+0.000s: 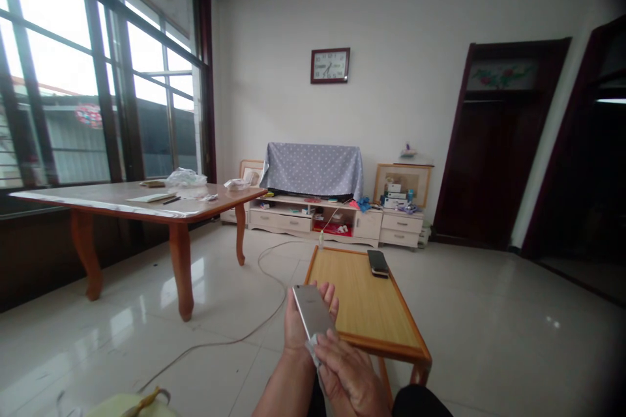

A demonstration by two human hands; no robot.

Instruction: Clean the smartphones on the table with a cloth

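Observation:
A silver-grey smartphone (312, 310) lies back side up in my left hand (295, 329), whose fingers curl round its far edge. My right hand (353, 365) is closed at the phone's near end, pinching a crumpled pale cloth or tissue (313, 346) against it. Part of the cloth is hidden under the right fingers. Both hands are held above the near left side of a low wooden table (374, 313). Toward that table's far right corner lies a dark phone or case (377, 263).
A larger wooden table (112, 199) with plastic bags and papers stands at the left. A cable (210, 344) runs over the tiled floor. Ahead, a white cabinet (281, 221) bears something under a dotted cloth (313, 169). A yellowish bag (132, 406) is at the bottom left.

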